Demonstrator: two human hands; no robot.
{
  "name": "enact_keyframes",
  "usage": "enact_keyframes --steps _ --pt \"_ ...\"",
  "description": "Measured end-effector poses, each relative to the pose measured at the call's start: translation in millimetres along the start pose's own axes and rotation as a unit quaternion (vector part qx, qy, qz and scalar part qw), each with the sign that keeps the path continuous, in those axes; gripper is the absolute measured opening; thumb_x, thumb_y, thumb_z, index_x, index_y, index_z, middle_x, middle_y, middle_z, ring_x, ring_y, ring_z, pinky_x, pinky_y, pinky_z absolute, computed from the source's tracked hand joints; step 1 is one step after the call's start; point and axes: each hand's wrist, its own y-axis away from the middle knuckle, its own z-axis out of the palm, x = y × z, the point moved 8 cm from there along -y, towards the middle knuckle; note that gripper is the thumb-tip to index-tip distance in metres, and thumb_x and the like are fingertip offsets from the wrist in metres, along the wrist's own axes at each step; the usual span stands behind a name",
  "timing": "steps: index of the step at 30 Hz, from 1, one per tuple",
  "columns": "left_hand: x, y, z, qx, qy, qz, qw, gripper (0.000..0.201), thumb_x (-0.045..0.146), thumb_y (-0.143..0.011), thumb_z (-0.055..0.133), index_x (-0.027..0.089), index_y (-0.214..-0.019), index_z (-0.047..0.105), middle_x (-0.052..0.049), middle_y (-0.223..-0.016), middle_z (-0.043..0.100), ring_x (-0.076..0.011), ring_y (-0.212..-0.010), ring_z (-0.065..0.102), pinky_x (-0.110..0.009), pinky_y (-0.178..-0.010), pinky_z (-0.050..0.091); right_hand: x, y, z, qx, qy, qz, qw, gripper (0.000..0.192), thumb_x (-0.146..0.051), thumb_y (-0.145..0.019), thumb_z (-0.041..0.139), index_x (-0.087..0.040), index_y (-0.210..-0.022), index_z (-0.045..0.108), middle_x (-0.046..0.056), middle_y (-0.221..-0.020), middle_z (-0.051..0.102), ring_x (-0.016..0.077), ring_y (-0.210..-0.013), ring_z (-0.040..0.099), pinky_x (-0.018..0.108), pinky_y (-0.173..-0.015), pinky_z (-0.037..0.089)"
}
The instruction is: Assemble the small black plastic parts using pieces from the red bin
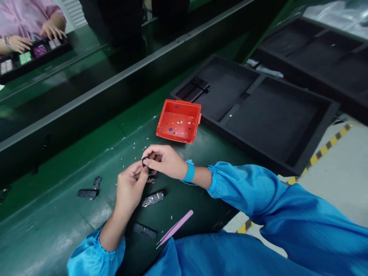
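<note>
Between the fingertips of both hands is a small black part (pixel 145 161), mostly covered by the fingers. My left hand (pixel 130 182) pinches it from the near side. My right hand (pixel 165 161), with a blue band (pixel 189 171) at the wrist, grips it from the far side. Just below the hands lies a dark piece with metallic components (pixel 153 199). A flat black piece (pixel 145 231) rests nearer my body, beside pink tweezers (pixel 176 228). To the left are two black pieces (pixel 87 193) touching each other.
A red bin (pixel 178 115) holding small scraps stands beyond my hands. Large black compartment trays (pixel 261 82) occupy the right side. Tiny pale bits are scattered over the green mat (pixel 97 165). Across a raised divider (pixel 126 73), another person's hands (pixel 53 30) rest at a black tray.
</note>
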Motion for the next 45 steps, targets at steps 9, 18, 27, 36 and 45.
enact_keyframes --steps 9,18,27,36,45 --pt "8.2 -1.9 -10.1 0.033 -0.113 0.082 0.99 0.024 0.031 -0.088 0.065 0.02 -0.107 0.075 -0.006 -0.103 0.077 -0.0208 -0.088 0.074 -0.032 -0.082 0.061 -13.8 -3.3 0.6 -0.009 0.133 -0.099 0.986 0.013 -0.011 -0.08 0.065 -0.017 -0.088 0.056 -0.001 -0.083 0.061 0.0107 -0.071 0.06 0.025 -0.067 0.052" --pt "-8.3 -9.9 -18.5 0.087 0.166 -0.003 0.982 0.023 0.032 -0.077 0.082 0.015 -0.09 0.072 -0.003 -0.083 0.076 -0.0135 -0.075 0.073 -0.023 -0.073 0.06 -42.6 27.7 18.0 0.039 0.432 -0.313 0.845 0.014 -0.03 -0.096 0.06 -0.018 -0.091 0.058 0.01 -0.097 0.063 0.0209 -0.09 0.059 0.036 -0.081 0.052" --pt "24.3 16.5 -40.2 0.081 0.024 0.094 0.992 0.051 0.037 -0.089 0.071 0.024 -0.135 0.057 -0.011 -0.131 0.066 -0.0214 -0.102 0.072 -0.034 -0.081 0.062 -51.3 42.9 20.7 -0.09 0.552 -0.286 0.778 0.015 -0.024 -0.101 0.05 -0.016 -0.096 0.062 0.009 -0.099 0.065 0.0201 -0.089 0.06 0.033 -0.077 0.05" --pt "8.1 86.4 -8.1 -0.063 -0.37 0.302 0.876 0.029 0.024 -0.091 0.069 0.022 -0.119 0.061 -0.011 -0.117 0.07 -0.0251 -0.107 0.067 -0.04 -0.092 0.056 -23.5 84.6 68.5 -0.287 0.615 -0.249 0.691 0.015 -0.015 -0.101 0.049 -0.017 -0.094 0.062 0.007 -0.091 0.065 0.0208 -0.083 0.06 0.033 -0.067 0.046" --pt "0.2 92.3 -0.8 -0.05 -0.398 0.333 0.853 0.029 0.023 -0.095 0.063 0.023 -0.122 0.054 -0.013 -0.126 0.066 -0.0256 -0.118 0.065 -0.043 -0.097 0.056 -1.9 56.1 49.6 -0.266 0.509 -0.059 0.816 0.026 -0.022 -0.076 0.075 -0.017 -0.095 0.059 0.003 -0.083 0.068 0.02 -0.075 0.064 0.029 -0.064 0.044"
